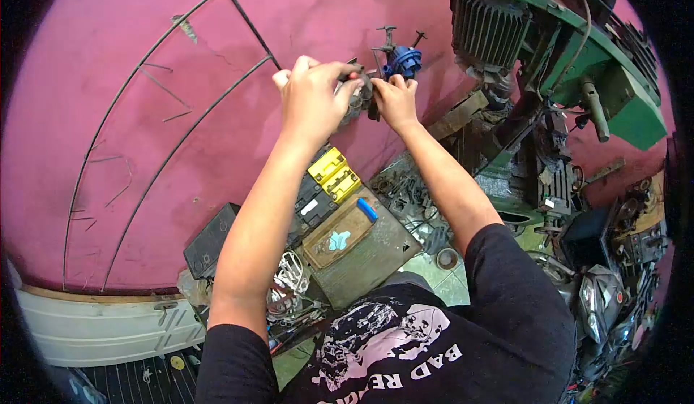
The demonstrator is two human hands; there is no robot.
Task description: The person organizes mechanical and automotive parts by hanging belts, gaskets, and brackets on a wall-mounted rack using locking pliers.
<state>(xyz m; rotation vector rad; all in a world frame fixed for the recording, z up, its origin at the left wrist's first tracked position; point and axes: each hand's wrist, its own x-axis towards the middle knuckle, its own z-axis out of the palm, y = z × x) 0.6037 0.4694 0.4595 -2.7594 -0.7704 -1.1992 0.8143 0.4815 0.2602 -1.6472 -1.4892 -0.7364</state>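
A: Where's the piece?
B: Up against the pink wall (238, 126), between the hands—a grey metal piece (356, 106), rounded, partly hidden.
A: Hands?
B: Left hand (311, 93) pinching a small red-ended piece (353, 76), too small to name. Right hand (396, 102) at the metal piece's dark edge, fingers bent; cannot tell whether it grips.
A: Handling, by your judgement?
B: Stiff, moderately heavy for its size, hardly fragile. Likely slick if oily. Best hold: outer rim, one hand each side. Small piece—fingertips only, easily dropped.
A: Counts?
B: Two hands. One metal piece, one small piece. One blue fixture (407, 61) just beyond the right hand. One yellow case (335, 175) below, two sections. One shallow tray (318, 249) holding one pale-blue scrap (338, 241), one blue-handled item (367, 209) at its edge. One green machine (629, 104) at right. Loose metal parts (416, 194): too jumbled to count.
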